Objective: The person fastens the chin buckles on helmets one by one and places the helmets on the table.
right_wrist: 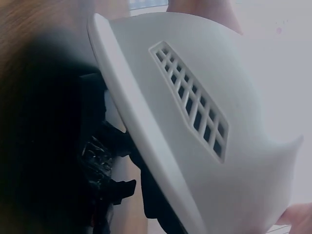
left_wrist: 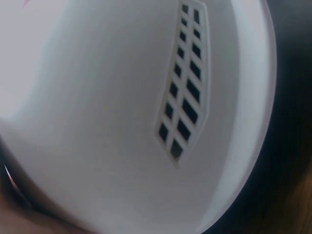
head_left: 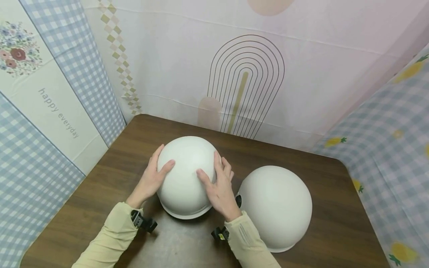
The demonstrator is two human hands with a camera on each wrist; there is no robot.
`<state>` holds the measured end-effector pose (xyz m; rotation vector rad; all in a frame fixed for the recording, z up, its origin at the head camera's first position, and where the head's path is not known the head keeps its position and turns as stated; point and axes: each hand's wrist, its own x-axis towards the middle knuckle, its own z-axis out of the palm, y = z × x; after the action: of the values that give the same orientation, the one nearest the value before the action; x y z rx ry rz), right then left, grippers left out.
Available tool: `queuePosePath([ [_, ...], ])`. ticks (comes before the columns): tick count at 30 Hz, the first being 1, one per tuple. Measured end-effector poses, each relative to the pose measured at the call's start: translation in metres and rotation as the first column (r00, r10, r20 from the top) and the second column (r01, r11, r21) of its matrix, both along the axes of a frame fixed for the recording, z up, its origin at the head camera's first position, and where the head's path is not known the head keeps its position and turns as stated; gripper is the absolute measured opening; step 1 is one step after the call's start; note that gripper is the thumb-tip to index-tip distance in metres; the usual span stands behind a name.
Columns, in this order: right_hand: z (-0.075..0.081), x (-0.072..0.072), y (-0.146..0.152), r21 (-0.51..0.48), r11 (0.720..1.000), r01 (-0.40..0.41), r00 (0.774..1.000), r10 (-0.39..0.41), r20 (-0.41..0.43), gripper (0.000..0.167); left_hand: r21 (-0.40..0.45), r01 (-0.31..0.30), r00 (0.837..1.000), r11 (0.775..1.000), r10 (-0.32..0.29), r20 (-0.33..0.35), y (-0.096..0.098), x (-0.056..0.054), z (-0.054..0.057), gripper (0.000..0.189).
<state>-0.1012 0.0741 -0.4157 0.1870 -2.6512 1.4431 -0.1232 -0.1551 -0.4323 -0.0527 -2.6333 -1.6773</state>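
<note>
A white hard hat [head_left: 187,175] is held dome up between both hands over the left half of the table. My left hand [head_left: 149,184] grips its left side, thumb on the dome and fingers round the far side. On the opposite side my right hand [head_left: 219,190] holds it the same way, fingers spread over the curve. Latticed side vents [left_wrist: 187,92] show close up in the left wrist view, with a matching vent [right_wrist: 195,105] in the right wrist view. Beneath the rim there, black inner fittings [right_wrist: 122,191] show.
A second white hard hat [head_left: 276,208] sits dome up on the wooden table [head_left: 331,208], just right of my right forearm. Patterned cloths hang behind the table [head_left: 167,67] and along both sides. Black wrist cameras [head_left: 145,222] stick out from the sleeves.
</note>
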Motion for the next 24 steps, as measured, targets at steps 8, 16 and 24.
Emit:
queuePosePath([
  [8,0.008,-0.001,-0.001,0.022,1.0,-0.014,1.0,0.014,0.011,0.081,0.029,-0.007,1.0,1.0,0.007,0.007,-0.003,0.0,0.0,0.077],
  [16,0.014,-0.003,0.0,0.053,0.998,-0.045,0.999,0.045,0.009,0.081,0.05,-0.008,1.0,0.999,0.007,0.015,-0.008,-0.001,-0.001,0.076],
  [24,0.019,-0.003,0.004,0.073,0.995,-0.062,0.998,0.063,-0.014,0.081,0.121,-0.008,1.0,0.993,0.005,0.028,-0.005,-0.001,-0.001,0.073],
])
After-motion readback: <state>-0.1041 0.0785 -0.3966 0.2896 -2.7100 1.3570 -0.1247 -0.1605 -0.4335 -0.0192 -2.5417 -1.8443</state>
